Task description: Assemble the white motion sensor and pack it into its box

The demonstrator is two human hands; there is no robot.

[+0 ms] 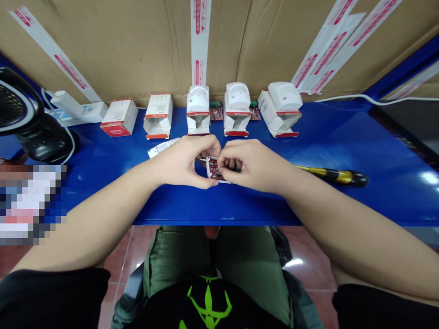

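Note:
My left hand (185,160) and my right hand (252,164) meet over the middle of the blue table (343,151). Between them they pinch a small white-framed part with a red circuit board (213,168) inside. Both hands' fingers are curled closed around it. A yellow-and-black screwdriver (334,175) lies on the table just right of my right wrist. A white plastic piece (163,147) lies behind my left hand.
Along the cardboard back wall stand several small red-and-white boxes (120,117), three of them with white devices (237,95) on top. Two red circuit boards (216,111) lie between them. A black fan (20,119) and a white power strip (78,109) stand far left.

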